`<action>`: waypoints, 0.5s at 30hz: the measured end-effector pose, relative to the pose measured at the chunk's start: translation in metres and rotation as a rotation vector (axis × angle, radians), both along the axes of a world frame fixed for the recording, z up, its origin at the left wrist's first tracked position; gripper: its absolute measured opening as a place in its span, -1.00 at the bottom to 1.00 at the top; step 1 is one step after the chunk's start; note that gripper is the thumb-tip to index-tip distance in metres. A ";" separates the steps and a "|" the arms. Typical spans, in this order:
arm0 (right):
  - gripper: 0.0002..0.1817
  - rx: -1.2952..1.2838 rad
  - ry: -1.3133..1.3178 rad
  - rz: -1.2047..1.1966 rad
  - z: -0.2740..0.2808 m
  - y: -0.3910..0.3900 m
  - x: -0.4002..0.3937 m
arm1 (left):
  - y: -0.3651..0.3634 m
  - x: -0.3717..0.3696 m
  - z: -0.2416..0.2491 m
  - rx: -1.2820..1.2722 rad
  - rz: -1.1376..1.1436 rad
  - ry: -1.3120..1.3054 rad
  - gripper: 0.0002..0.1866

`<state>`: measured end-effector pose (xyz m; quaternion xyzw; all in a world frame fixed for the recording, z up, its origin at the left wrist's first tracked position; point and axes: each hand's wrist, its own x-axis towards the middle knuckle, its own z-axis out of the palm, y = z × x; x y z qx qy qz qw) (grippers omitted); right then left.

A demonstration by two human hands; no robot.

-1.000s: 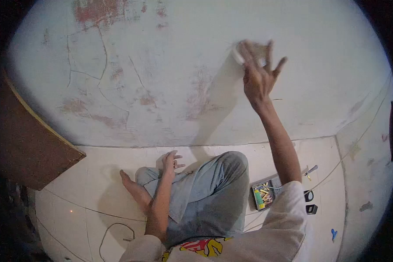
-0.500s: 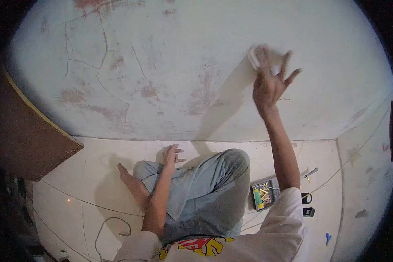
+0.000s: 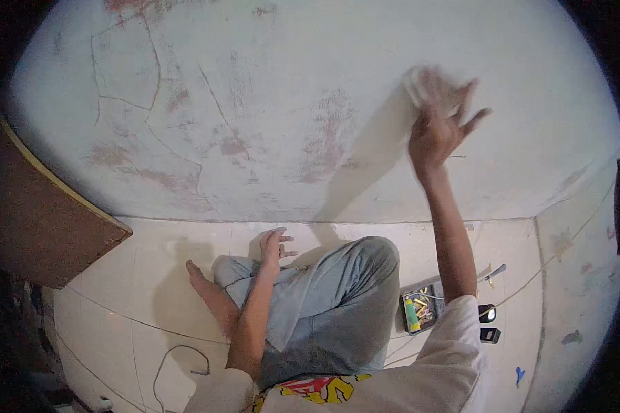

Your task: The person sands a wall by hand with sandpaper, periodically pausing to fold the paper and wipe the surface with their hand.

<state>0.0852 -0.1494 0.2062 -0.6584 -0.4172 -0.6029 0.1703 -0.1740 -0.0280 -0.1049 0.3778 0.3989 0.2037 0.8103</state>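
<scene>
My right hand (image 3: 437, 131) reaches up to the wall (image 3: 269, 138) in front of me. Between its fingers and the wall is a pale, flat block (image 3: 415, 86), blurred by motion, so its exact kind does not show. Two fingers of this hand stick out to the right. Low by my bent knee, my left hand (image 3: 274, 246) hovers near the foot of the wall with its fingers apart and nothing in them. The wall has cracks and reddish worn patches on its left part.
A black tray (image 3: 421, 310) with several small brass-coloured pieces and a green-and-yellow tube lies right of my knee. Beside it are two small black items (image 3: 488, 323) and a blue object (image 3: 519, 375). Cables cross the floor (image 3: 165, 275). A brown board (image 3: 62, 213) stands at left.
My right hand and the pale block have shifted slightly right along the wall. My left hand has hardly moved, and the view has turned a little.
</scene>
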 end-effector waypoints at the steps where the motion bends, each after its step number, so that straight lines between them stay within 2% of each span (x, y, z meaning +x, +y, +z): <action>1: -0.57 0.159 0.036 0.047 0.022 0.002 -0.003 | 0.001 0.001 -0.005 0.000 0.010 -0.032 -0.55; 4: -0.56 0.137 0.097 0.098 0.002 0.012 0.001 | 0.000 0.000 -0.003 0.013 0.010 -0.040 -0.56; 5: -0.54 0.012 0.095 0.118 -0.019 0.010 -0.009 | -0.001 0.000 0.001 0.017 0.012 -0.018 -0.56; 6: -0.47 -0.095 0.131 0.108 -0.063 0.011 -0.003 | 0.000 0.000 0.000 0.019 0.015 -0.024 -0.56; 7: -0.43 -0.279 0.033 -0.024 -0.095 0.011 -0.015 | 0.001 0.001 -0.002 0.001 0.014 -0.019 -0.56; 8: -0.41 -0.431 0.113 0.122 -0.127 0.003 -0.024 | 0.000 0.001 -0.005 -0.017 0.010 -0.011 -0.56; 9: -0.41 -0.625 -0.088 0.014 -0.138 -0.004 -0.029 | -0.004 -0.001 -0.007 -0.015 0.003 -0.009 -0.56; 11: -0.40 -0.532 -0.236 -0.035 -0.125 -0.005 -0.023 | -0.004 -0.001 -0.006 -0.001 0.026 -0.060 -0.57; 13: -0.46 -0.372 -0.236 -0.107 -0.097 0.002 0.005 | -0.004 -0.002 0.004 0.019 0.015 -0.022 -0.58; 15: -0.52 -0.097 -0.019 0.011 -0.025 0.004 -0.004 | -0.006 -0.002 0.013 0.028 0.004 0.016 -0.59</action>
